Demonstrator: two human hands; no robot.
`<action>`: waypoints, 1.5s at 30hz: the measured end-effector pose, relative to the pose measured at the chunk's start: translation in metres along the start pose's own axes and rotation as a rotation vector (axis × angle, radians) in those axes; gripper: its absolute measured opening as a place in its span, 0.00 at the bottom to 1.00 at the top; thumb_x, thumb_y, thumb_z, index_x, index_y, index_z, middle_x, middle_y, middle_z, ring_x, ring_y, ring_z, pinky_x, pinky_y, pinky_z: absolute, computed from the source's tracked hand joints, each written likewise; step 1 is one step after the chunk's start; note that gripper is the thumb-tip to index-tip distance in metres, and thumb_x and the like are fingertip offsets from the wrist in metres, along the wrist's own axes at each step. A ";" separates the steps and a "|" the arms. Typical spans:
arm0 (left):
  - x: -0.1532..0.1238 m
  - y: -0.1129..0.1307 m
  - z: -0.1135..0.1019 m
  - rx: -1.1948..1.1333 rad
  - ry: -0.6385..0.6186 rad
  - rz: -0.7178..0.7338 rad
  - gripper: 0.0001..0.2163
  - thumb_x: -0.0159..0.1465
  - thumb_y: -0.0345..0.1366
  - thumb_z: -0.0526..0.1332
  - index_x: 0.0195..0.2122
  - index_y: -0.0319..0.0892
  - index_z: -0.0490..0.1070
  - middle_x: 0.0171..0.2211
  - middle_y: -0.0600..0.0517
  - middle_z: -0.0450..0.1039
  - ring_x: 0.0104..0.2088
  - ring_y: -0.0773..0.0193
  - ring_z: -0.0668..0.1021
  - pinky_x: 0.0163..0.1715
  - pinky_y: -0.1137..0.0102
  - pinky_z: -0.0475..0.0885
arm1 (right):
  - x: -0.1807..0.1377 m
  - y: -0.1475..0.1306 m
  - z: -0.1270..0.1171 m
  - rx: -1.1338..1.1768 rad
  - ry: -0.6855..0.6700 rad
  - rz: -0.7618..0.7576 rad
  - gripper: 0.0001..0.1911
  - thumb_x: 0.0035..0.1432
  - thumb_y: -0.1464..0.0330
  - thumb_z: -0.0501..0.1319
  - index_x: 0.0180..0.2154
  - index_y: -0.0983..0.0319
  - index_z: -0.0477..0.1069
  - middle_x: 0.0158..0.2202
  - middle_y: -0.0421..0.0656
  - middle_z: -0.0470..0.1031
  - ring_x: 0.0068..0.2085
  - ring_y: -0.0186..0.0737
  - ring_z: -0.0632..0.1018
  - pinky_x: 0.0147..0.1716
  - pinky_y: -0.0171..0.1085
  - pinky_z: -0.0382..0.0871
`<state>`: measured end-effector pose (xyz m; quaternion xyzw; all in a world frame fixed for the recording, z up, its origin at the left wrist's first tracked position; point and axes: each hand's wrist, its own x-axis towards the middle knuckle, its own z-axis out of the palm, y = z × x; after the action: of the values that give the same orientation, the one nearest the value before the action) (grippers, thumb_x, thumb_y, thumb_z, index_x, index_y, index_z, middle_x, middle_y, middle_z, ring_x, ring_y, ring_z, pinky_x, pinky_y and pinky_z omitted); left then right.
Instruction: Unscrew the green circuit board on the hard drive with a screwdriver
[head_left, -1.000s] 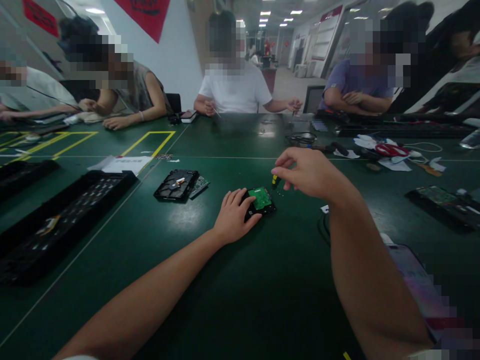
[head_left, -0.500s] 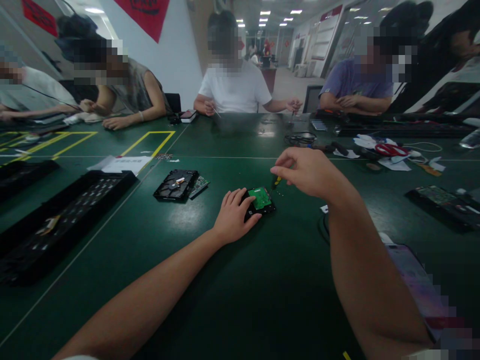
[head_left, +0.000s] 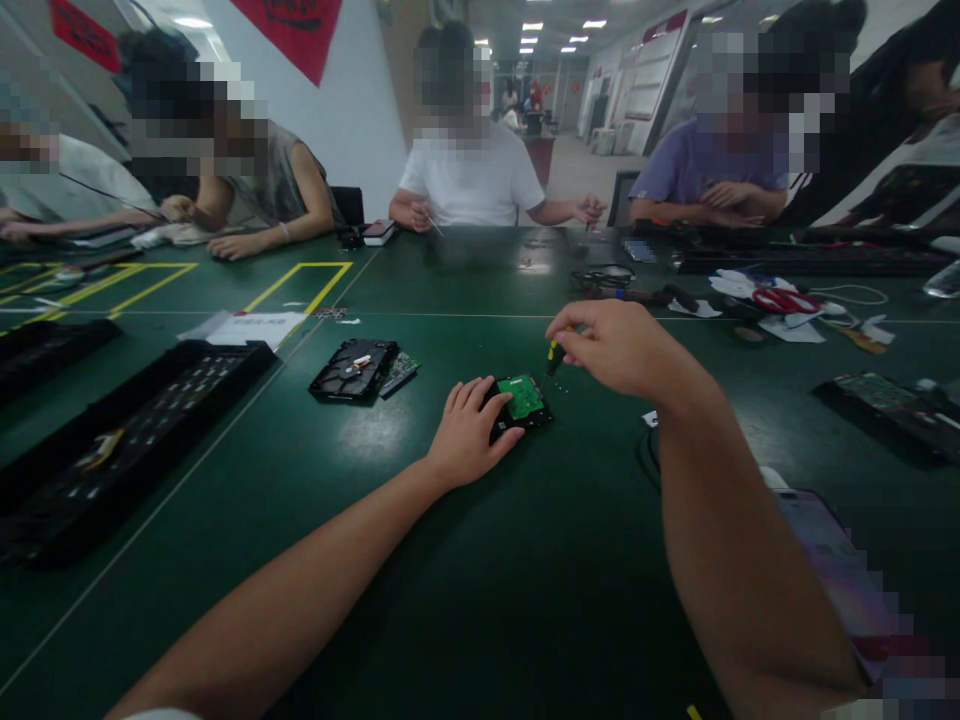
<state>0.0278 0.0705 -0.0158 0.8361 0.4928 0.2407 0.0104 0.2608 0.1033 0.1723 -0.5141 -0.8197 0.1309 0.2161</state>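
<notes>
A black hard drive (head_left: 537, 416) with a green circuit board (head_left: 522, 397) facing up lies on the dark green table. My left hand (head_left: 474, 428) rests over its left side, fingers across the top and thumb along the near edge, holding it down. Pinched in the fingers of my right hand (head_left: 600, 340) is a yellow-and-black screwdriver (head_left: 555, 357). Its shaft points down toward the right edge of the drive; whether the tip touches a screw cannot be made out. Several tiny bits, perhaps screws (head_left: 561, 388), lie right of the drive.
Left of the drive lie a black casing (head_left: 354, 368) and a loose circuit board (head_left: 400, 374). A long black tray (head_left: 135, 440) is farther left. Cables and scraps (head_left: 780, 300) lie at right, above a phone (head_left: 832, 560). Several people sit across the table (head_left: 465, 600).
My right hand has shifted slightly, and the screwdriver now stands more upright with its shaft closer to the drive's right edge. My left hand and the drive have stayed put.
</notes>
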 end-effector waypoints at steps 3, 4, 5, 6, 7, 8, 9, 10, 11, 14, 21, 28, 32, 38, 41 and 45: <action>0.000 0.000 0.000 0.009 0.001 0.001 0.26 0.73 0.55 0.61 0.66 0.45 0.71 0.72 0.39 0.62 0.72 0.40 0.64 0.73 0.40 0.57 | -0.001 0.000 0.001 0.003 0.013 -0.025 0.10 0.67 0.69 0.62 0.43 0.61 0.82 0.40 0.46 0.87 0.36 0.42 0.84 0.41 0.40 0.73; 0.000 0.001 0.000 0.014 0.001 0.002 0.26 0.73 0.55 0.61 0.66 0.45 0.71 0.72 0.39 0.62 0.72 0.40 0.64 0.73 0.40 0.57 | -0.001 0.000 0.001 0.007 0.028 -0.016 0.09 0.66 0.68 0.64 0.44 0.61 0.82 0.41 0.46 0.87 0.36 0.42 0.84 0.40 0.40 0.73; 0.000 0.001 0.000 0.017 0.001 0.003 0.26 0.73 0.55 0.61 0.66 0.45 0.71 0.72 0.39 0.62 0.72 0.40 0.64 0.73 0.40 0.56 | -0.001 0.000 0.001 0.005 0.043 0.004 0.08 0.66 0.66 0.65 0.44 0.61 0.81 0.40 0.46 0.87 0.35 0.43 0.84 0.40 0.40 0.73; 0.000 0.001 0.000 0.018 0.001 0.005 0.26 0.73 0.55 0.61 0.66 0.44 0.71 0.72 0.39 0.62 0.72 0.40 0.64 0.73 0.40 0.56 | -0.001 0.000 0.000 -0.007 0.054 0.033 0.09 0.65 0.64 0.67 0.43 0.61 0.81 0.39 0.46 0.86 0.35 0.43 0.84 0.40 0.40 0.73; 0.000 0.001 -0.001 0.017 0.001 0.008 0.26 0.73 0.55 0.61 0.65 0.44 0.71 0.72 0.38 0.62 0.72 0.40 0.64 0.73 0.40 0.56 | -0.001 0.000 0.000 -0.029 0.061 0.066 0.10 0.65 0.61 0.68 0.41 0.62 0.81 0.36 0.47 0.86 0.34 0.45 0.83 0.39 0.41 0.73; 0.000 0.001 -0.001 0.013 0.001 0.009 0.26 0.73 0.55 0.61 0.65 0.44 0.71 0.72 0.38 0.63 0.72 0.40 0.64 0.73 0.40 0.56 | 0.000 0.000 -0.001 -0.056 0.066 0.098 0.12 0.64 0.58 0.69 0.38 0.61 0.80 0.33 0.47 0.85 0.34 0.46 0.83 0.39 0.42 0.72; 0.000 0.001 -0.001 0.009 -0.001 0.010 0.26 0.73 0.55 0.61 0.65 0.44 0.71 0.72 0.38 0.63 0.72 0.40 0.64 0.73 0.40 0.56 | 0.000 0.000 -0.001 -0.081 0.071 0.120 0.14 0.64 0.56 0.69 0.36 0.61 0.80 0.30 0.47 0.84 0.34 0.47 0.83 0.39 0.42 0.72; 0.000 0.001 -0.002 0.004 -0.002 0.009 0.26 0.73 0.55 0.62 0.65 0.45 0.71 0.72 0.39 0.62 0.72 0.40 0.64 0.73 0.40 0.56 | 0.000 0.001 -0.001 -0.096 0.077 0.130 0.16 0.64 0.55 0.69 0.34 0.61 0.80 0.29 0.47 0.83 0.34 0.48 0.83 0.39 0.43 0.71; 0.000 0.001 -0.002 -0.001 -0.002 0.006 0.26 0.73 0.55 0.62 0.66 0.45 0.70 0.72 0.39 0.62 0.72 0.40 0.64 0.73 0.39 0.57 | 0.000 0.001 -0.001 -0.096 0.081 0.125 0.16 0.64 0.54 0.69 0.34 0.61 0.79 0.28 0.47 0.83 0.34 0.48 0.83 0.39 0.43 0.71; 0.000 0.001 -0.002 -0.004 0.001 0.000 0.26 0.73 0.54 0.62 0.66 0.46 0.70 0.72 0.40 0.62 0.72 0.40 0.64 0.73 0.38 0.57 | 0.000 0.001 0.000 -0.022 0.061 0.052 0.11 0.65 0.60 0.68 0.37 0.60 0.80 0.33 0.45 0.85 0.33 0.44 0.83 0.39 0.41 0.71; 0.000 0.002 -0.003 -0.002 -0.009 -0.003 0.26 0.72 0.54 0.62 0.66 0.45 0.70 0.72 0.40 0.62 0.72 0.40 0.64 0.73 0.39 0.57 | 0.000 -0.003 0.002 0.042 0.001 -0.056 0.10 0.66 0.68 0.64 0.45 0.60 0.83 0.39 0.45 0.86 0.39 0.44 0.84 0.41 0.39 0.71; 0.000 0.002 -0.002 0.001 -0.006 0.000 0.26 0.73 0.54 0.62 0.65 0.45 0.71 0.72 0.39 0.62 0.72 0.40 0.64 0.73 0.39 0.57 | 0.001 -0.001 -0.001 0.040 -0.011 -0.103 0.11 0.68 0.69 0.62 0.43 0.60 0.84 0.38 0.44 0.86 0.38 0.43 0.83 0.41 0.38 0.71; 0.001 0.002 -0.004 -0.002 -0.011 0.002 0.26 0.73 0.54 0.61 0.65 0.45 0.70 0.72 0.39 0.62 0.72 0.40 0.64 0.73 0.39 0.57 | 0.000 -0.002 -0.001 0.028 0.020 -0.080 0.12 0.68 0.71 0.61 0.45 0.59 0.84 0.38 0.44 0.86 0.37 0.42 0.83 0.40 0.39 0.71; 0.000 0.001 -0.002 -0.007 -0.002 -0.003 0.26 0.72 0.54 0.62 0.65 0.46 0.71 0.72 0.39 0.62 0.72 0.40 0.64 0.73 0.39 0.57 | 0.000 0.000 0.000 -0.064 0.094 0.034 0.13 0.66 0.59 0.67 0.35 0.61 0.80 0.33 0.46 0.85 0.33 0.44 0.82 0.37 0.41 0.70; 0.000 0.002 -0.002 -0.006 -0.001 -0.001 0.26 0.73 0.55 0.62 0.66 0.46 0.70 0.72 0.40 0.62 0.72 0.40 0.64 0.73 0.39 0.56 | 0.000 0.001 0.001 -0.054 0.079 0.032 0.12 0.67 0.59 0.66 0.36 0.61 0.80 0.33 0.45 0.84 0.31 0.42 0.81 0.37 0.40 0.70; 0.000 0.003 -0.003 0.005 -0.003 0.000 0.26 0.73 0.54 0.61 0.66 0.44 0.71 0.72 0.39 0.62 0.72 0.40 0.64 0.73 0.40 0.56 | 0.002 0.001 0.002 -0.038 0.058 -0.066 0.09 0.68 0.67 0.63 0.43 0.60 0.83 0.42 0.46 0.86 0.35 0.41 0.82 0.41 0.40 0.70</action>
<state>0.0287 0.0683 -0.0123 0.8365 0.4935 0.2380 0.0091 0.2602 0.1056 0.1706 -0.4943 -0.8319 0.0932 0.2343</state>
